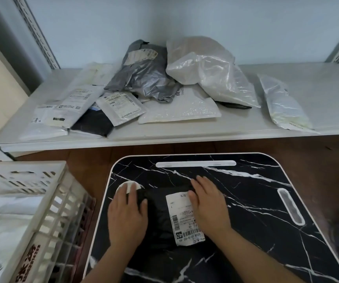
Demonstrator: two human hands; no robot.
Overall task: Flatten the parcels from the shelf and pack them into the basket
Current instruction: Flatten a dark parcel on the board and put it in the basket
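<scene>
**Black parcel being pressed flat on the bench**

A long white metal shelf (pixel 246 127) is seen across the middle of the frame, with a heap of grey, white and clear plastic parcels (pixel 164 86) piled on it. Below it, at lower centre, a black marble-patterned bench (pixel 246 201) with a white rim is found. At lower left, a cream slatted plastic basket (pixel 48 201) is placed, with white parcels already inside.

On the bench lies a black plastic parcel with a white shipping label (pixel 160 217). The left hand (pixel 126 211) and right hand (pixel 208 205) are laid flat on its two sides, fingers spread, nothing clasped.

The flattening step is judged to be in hand. Next, the parcel would need to be gripped and carried left into the basket.
</scene>
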